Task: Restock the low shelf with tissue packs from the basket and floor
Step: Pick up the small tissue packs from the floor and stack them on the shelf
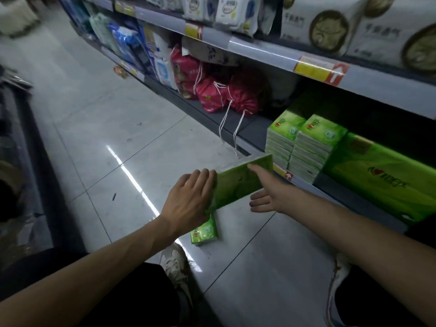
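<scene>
A green tissue pack (238, 182) is held above the floor between both hands. My left hand (191, 199) grips its near left end and my right hand (266, 192) holds its right side, thumb on top. It hovers just in front of the low shelf (250, 131). Two stacks of green tissue packs (304, 142) stand on that shelf at its front edge. A small green tissue pack (204, 231) lies on the floor below my left hand. No basket is in view.
A large green tissue bundle (387, 178) lies right of the stacks. Red drawstring bags (224, 93) fill the shelf further left, cords hanging over the edge. My shoes (175, 265) rest on the grey tiled floor. A dark fixture (28, 161) lines the left side.
</scene>
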`<control>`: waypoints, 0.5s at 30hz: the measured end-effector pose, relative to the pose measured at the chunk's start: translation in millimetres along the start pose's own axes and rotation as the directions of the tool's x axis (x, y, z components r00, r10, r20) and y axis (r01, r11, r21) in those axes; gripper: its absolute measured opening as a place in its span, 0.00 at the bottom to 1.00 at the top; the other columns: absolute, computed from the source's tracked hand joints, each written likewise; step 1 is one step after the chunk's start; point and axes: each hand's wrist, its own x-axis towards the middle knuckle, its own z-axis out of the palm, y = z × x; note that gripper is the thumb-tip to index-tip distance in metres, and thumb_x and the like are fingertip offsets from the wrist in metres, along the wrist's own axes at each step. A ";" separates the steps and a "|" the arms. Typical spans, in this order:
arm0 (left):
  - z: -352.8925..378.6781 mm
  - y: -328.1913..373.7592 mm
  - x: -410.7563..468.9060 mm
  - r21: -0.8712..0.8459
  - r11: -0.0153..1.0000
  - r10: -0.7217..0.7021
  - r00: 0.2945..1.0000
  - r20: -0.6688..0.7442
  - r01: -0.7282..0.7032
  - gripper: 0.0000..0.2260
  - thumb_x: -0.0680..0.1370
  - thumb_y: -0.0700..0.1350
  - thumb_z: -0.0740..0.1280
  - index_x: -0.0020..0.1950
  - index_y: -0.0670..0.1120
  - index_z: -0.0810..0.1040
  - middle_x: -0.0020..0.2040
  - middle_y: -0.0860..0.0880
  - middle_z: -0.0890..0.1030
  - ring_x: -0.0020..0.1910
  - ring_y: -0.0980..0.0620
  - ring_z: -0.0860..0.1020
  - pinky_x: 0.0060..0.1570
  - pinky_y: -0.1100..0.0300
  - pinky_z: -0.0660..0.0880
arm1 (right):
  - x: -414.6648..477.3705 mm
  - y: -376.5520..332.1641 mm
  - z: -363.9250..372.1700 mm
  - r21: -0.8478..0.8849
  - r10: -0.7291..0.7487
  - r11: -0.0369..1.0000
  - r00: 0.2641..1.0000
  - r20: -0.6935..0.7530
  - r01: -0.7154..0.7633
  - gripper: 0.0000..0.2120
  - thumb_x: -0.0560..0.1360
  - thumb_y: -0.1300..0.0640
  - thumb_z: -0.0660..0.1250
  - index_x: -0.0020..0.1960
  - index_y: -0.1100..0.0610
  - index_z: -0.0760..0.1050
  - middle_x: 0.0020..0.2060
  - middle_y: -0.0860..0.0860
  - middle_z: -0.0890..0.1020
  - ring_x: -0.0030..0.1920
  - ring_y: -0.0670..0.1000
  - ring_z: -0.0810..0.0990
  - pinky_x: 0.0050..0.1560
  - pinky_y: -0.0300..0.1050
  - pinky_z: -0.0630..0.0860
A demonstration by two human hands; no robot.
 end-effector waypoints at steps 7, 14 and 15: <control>2.5 45.1 -13.0 0.205 0.952 0.254 0.961 -0.112 -0.228 0.27 0.77 0.40 0.60 0.78 0.39 0.67 0.70 0.39 0.74 0.66 0.35 0.72 0.64 0.38 0.73 | 20.8 14.3 -6.5 0.235 0.089 0.968 0.996 0.025 -0.092 0.30 0.70 0.37 0.77 0.63 0.57 0.78 0.53 0.59 0.84 0.52 0.59 0.83 0.53 0.56 0.81; 15.8 77.7 -16.7 -0.060 0.952 0.287 0.944 -0.162 -0.300 0.30 0.79 0.53 0.69 0.79 0.45 0.68 0.72 0.42 0.72 0.68 0.37 0.73 0.66 0.38 0.73 | 36.4 14.7 -9.4 0.260 -0.008 0.965 0.995 -0.101 0.034 0.12 0.66 0.59 0.71 0.48 0.57 0.74 0.37 0.57 0.82 0.36 0.58 0.84 0.37 0.54 0.81; 14.7 81.4 -15.6 -0.156 0.943 0.264 0.948 -0.180 -0.292 0.30 0.79 0.55 0.70 0.78 0.46 0.70 0.71 0.42 0.73 0.68 0.38 0.73 0.65 0.40 0.73 | 37.2 13.5 -10.7 0.239 -0.031 0.969 0.992 -0.124 0.060 0.12 0.65 0.59 0.71 0.47 0.56 0.74 0.35 0.57 0.81 0.35 0.58 0.82 0.36 0.53 0.80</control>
